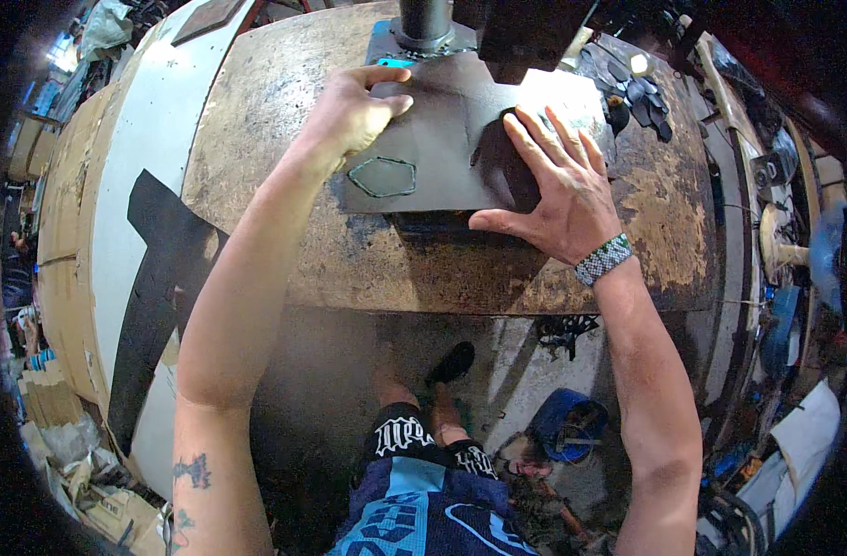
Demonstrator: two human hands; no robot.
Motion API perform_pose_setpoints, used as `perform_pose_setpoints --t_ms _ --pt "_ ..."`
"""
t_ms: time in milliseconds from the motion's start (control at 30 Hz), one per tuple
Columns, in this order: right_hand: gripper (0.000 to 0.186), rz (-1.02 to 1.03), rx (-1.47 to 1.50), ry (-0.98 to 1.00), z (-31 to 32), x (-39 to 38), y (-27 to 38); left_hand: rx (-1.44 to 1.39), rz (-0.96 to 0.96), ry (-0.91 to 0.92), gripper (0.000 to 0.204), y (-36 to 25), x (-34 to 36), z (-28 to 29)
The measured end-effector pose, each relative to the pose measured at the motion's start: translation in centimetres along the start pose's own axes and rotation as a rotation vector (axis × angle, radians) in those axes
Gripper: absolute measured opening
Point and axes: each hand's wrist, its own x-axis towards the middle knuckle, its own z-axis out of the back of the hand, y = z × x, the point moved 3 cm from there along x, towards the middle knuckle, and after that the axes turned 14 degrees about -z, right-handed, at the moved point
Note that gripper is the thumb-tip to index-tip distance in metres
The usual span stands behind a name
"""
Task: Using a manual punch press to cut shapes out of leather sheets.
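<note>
Forearms (663, 398) over scuffed tabletop (266, 107), grey floor (516, 352)

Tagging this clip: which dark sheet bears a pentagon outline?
The broad dark sheet under the right hand; the irregular dark sheet, left of it, shows none.

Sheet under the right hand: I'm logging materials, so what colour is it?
The sheet is dark grey, slightly brownish; the head view shows it best.

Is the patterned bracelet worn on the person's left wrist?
No, the patterned bracelet is at the wrist of the right hand, which lies spread over the dark sheet.
</note>
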Motion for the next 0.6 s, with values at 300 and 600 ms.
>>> perform_pose_setpoints --t_ms 300,600 --pt "0.109 0.006 -0.051 0.020 -0.1 0.1 -0.1 0.795 -0.259 -0.017 0.040 -4.3 -2.6 -1.5" --pt "0.106 0.049 0.014 0.038 0.1 0.1 0.3 0.711 -0.692 -0.041 0.049 -3.6 -6.2 -5.9"
